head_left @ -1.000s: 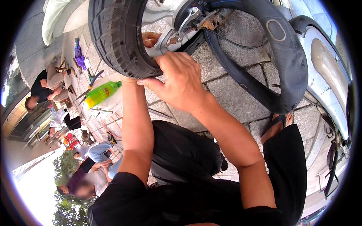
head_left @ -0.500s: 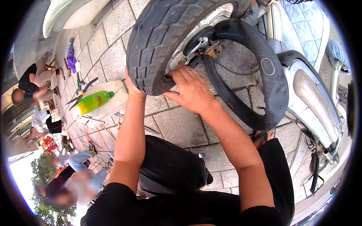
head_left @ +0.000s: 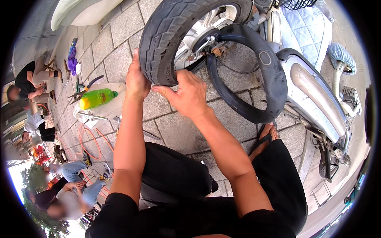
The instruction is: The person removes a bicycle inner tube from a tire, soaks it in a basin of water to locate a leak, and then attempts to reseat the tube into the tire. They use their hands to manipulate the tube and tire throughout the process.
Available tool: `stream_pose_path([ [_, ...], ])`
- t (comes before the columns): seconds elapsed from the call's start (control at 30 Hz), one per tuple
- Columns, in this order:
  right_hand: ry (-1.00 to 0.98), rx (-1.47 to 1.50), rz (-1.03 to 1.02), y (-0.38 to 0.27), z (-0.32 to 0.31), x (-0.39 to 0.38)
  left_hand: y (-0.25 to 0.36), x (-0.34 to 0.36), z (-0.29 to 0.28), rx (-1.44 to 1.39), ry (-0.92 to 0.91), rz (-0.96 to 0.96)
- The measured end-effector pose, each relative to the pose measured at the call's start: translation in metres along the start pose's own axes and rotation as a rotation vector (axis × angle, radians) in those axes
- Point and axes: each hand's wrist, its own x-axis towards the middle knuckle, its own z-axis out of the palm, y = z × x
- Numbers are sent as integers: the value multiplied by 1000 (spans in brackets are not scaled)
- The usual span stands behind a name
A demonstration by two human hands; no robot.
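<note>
A black treaded tyre [head_left: 156, 47] sits on a scooter wheel with a light metal rim [head_left: 190, 39], tilted at the upper middle. My left hand [head_left: 137, 81] wraps the tyre's lower left side; its thumb points up along the tread and its other fingers are mostly hidden. At the tyre's lower inner edge, my right hand [head_left: 188, 91] hooks its fingers over the sidewall, its thumb reaching toward my left hand. A black inner tube [head_left: 274, 81] with an oval patch hangs out to the right of the wheel, partly behind the hub.
The scooter body [head_left: 313, 95] lies to the right by a quilted pale blue cover [head_left: 301, 33]. At left, a green bottle [head_left: 99, 98] lies on a pale slab [head_left: 119, 93] near pliers [head_left: 89, 87] and an orange hose [head_left: 85, 148]. Several people sit farther left. My sandalled foot [head_left: 268, 137] stands below the tube.
The view has shifted, so the scooter and tube appear farther left. My right hand has moved slightly along the tyre's edge, its thumb now farther from the rubber. My left hand stays on the tyre.
</note>
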Motion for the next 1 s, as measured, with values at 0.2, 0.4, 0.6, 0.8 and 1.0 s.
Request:
stream_pose_path([
  [0.2, -340, 19, -154, 55, -44, 2, -5, 19, -18, -131, -352, -85],
  [0.4, -242, -198, -208, 103, -37, -27, -44, 41, -28, 123, -240, 133],
  [0.6, -160, -210, -149, 104, -47, -40, -22, 60, 9, 580, -745, 412],
  [0.8, -133, -117, -112, 103, -38, -49, -30, 37, 7, 138, -655, 198],
  [1.0, -166, -89, -89, 97, -43, -45, -27, 35, 10, 104, -679, 123],
])
